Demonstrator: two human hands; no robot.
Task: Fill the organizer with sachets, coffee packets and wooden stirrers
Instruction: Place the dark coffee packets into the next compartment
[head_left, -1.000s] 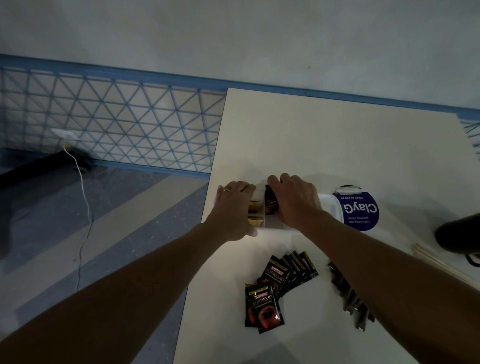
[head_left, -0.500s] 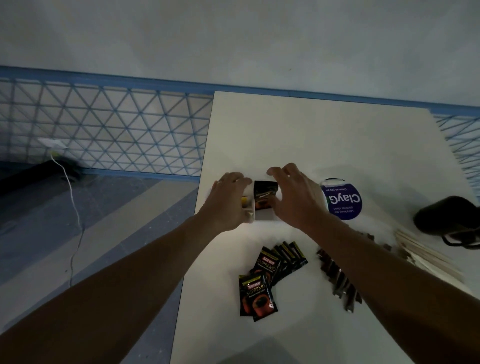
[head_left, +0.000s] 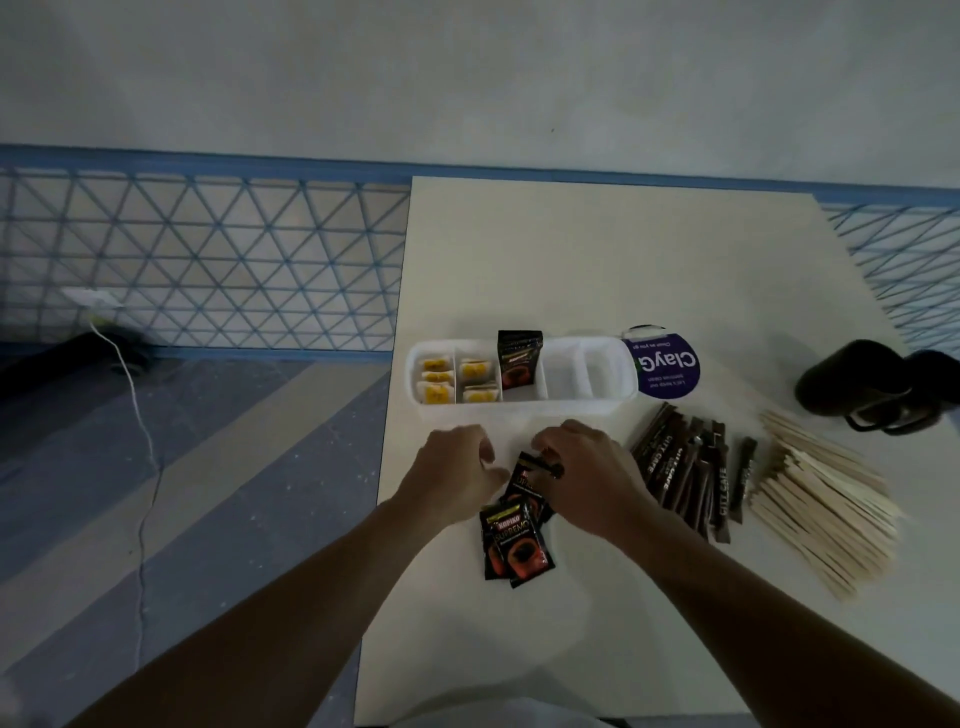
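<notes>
While one coffee packet (head_left: 519, 358) stands upright in the middle compartment of the organizer (head_left: 519, 410), my right hand (head_left: 592, 478) pinches a Kopiko packet (head_left: 530, 474) atop the pile (head_left: 514, 545) on the surface (head_left: 571, 260). My left hand (head_left: 452, 478), loosely curled, holds nothing.

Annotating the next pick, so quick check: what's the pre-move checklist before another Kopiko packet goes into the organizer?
1. Grip: right hand has its fingers on the top Kopiko packet; firm pinch: cannot tell.
2. Left hand beside the pile, holding nothing: ok.
3. Target compartment, third from left: holds one upright packet, has room: ok.
4. Path to organizer unobstructed: ok.
5. Supply: Kopiko pile on the table: ok.
</notes>
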